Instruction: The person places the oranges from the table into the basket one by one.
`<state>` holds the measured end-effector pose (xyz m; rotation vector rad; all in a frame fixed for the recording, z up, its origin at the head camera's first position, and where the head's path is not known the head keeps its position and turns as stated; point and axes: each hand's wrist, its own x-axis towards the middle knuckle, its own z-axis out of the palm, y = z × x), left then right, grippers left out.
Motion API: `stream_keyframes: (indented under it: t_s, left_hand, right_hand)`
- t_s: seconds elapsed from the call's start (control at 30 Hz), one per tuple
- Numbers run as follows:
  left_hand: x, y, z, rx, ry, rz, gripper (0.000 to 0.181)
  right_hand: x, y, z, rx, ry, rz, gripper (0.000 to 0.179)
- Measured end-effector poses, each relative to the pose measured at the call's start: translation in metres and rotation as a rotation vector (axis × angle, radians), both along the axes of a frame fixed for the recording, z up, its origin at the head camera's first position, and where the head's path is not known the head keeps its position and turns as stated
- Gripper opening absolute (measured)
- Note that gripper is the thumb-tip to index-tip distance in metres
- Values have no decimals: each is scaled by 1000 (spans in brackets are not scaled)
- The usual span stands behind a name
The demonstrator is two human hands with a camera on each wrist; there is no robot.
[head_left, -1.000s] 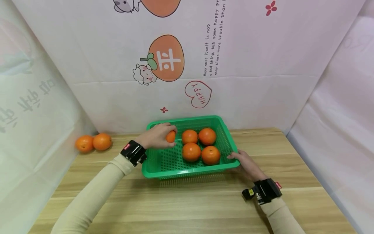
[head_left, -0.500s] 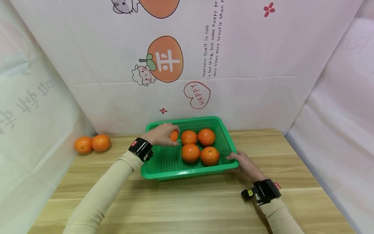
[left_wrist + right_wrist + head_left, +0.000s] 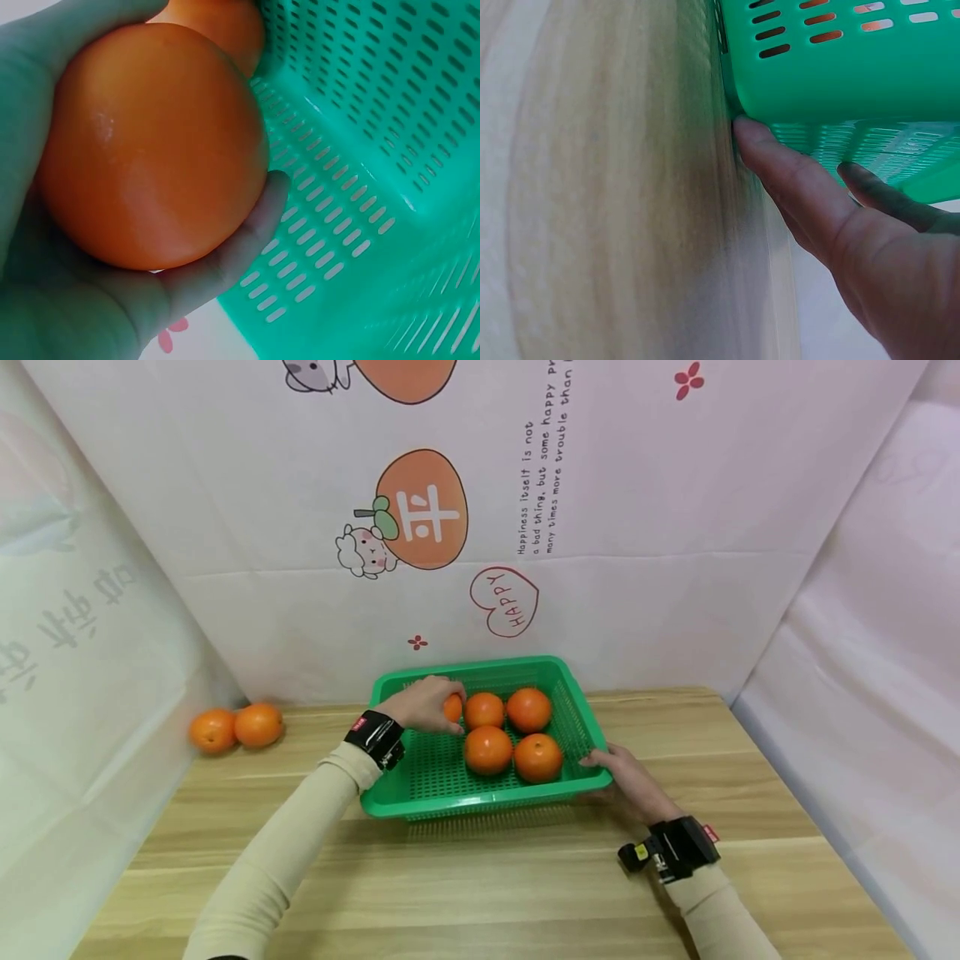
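Observation:
My left hand holds an orange low inside the green plastic basket, with fingers and thumb curled round it. In the head view the hand covers most of this fruit. Several other oranges sit grouped in the basket's middle and right, the nearest of them right beside the held one. At the basket's near right corner my right hand grips the basket, thumb over the rim. The right wrist view shows its fingers stretched along the outside, a fingertip at the bottom corner by the table.
Two more oranges lie side by side on the wooden table at the far left, near the cloth wall. White printed cloth stands behind the table and on both sides. The basket is close to the back cloth.
My left hand has moved a little to the right and lower within the basket with its orange, toward the other oranges. The right hand has stayed at the basket corner.

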<state>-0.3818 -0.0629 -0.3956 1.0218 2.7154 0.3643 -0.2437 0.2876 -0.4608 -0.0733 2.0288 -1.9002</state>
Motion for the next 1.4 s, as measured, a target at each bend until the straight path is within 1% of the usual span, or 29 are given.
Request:
stream_keyframes:
  t_s: [0.13,0.33,0.47,0.57,0.83,1.0,1.17,1.23,1.3,1.4]
  left_hand:
    - [-5,4,-6,-21,-16,10,52]
    - [-14,5,-21,-56,-5,29,52]
    - [-16,4,-30,-76,-14,46,54]
    - [-17,4,-33,-89,-15,46,55]
    - [-18,7,-35,-113,-34,38,59]
    - [-16,9,-36,-153,-11,29,62]
    - [-13,12,-37,-217,45,3,60]
    - [-12,13,-37,-242,57,6,61]
    - [-11,14,-36,-254,58,11,62]
    - [-10,13,-36,-249,46,13,63]
  right_hand:
    - [-1,1,0,1,3,4,68]
    - [-1,1,-2,9,1,3,69]
    - [0,1,-4,13,-4,-2,68]
    - [0,1,-5,8,-6,-5,67]
    - [1,1,-5,-5,-5,-5,67]
    - [2,0,-3,-10,-3,3,67]
    - [1,0,-3,-8,4,3,67]
    - [1,0,-2,-6,4,1,68]
    - [0,-1,-2,-6,3,1,68]
    - [-1,-1,-2,-2,2,-5,67]
